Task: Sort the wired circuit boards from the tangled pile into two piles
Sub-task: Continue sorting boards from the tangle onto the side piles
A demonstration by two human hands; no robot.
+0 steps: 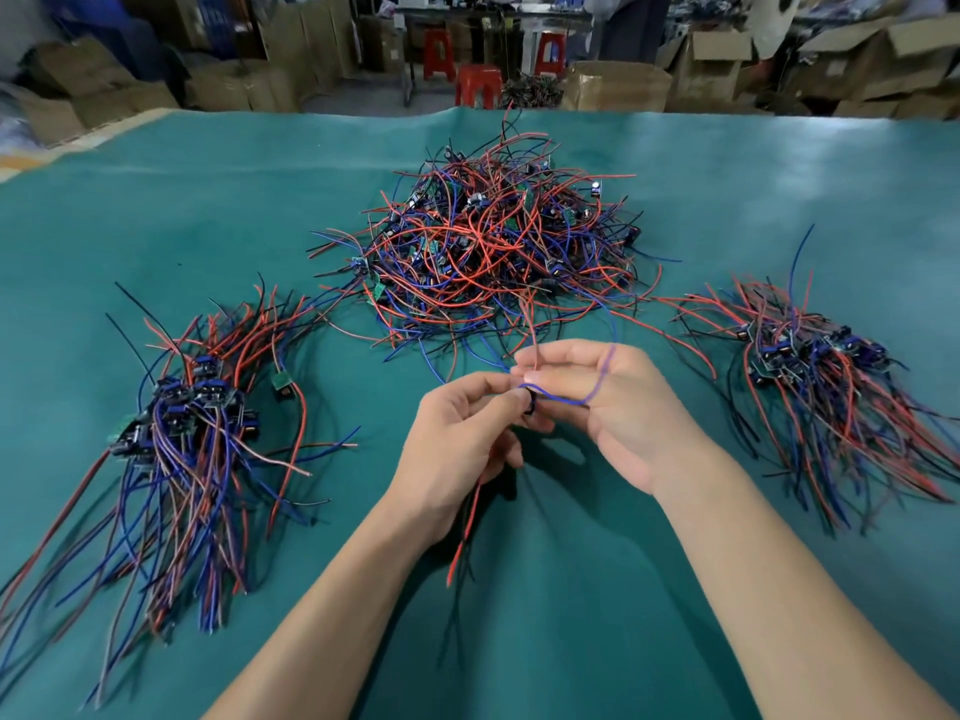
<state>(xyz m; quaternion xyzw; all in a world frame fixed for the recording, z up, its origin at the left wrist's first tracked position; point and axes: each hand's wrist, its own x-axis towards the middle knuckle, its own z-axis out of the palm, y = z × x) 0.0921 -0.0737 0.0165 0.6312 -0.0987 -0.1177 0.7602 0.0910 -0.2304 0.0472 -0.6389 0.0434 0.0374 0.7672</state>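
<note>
While both my hands meet above the green mat [675,210], my left hand [457,439] pinches a small dark board [529,402] at its fingertips, red and black wires [465,532] trailing down from it. My right hand [618,402] curls round a blue wire [563,397] looping from that board. Behind them lies the tangled pile [488,246]; one sorted pile [182,433] sits to the left, another [821,371] to the right. I can read no writing on any board.
</note>
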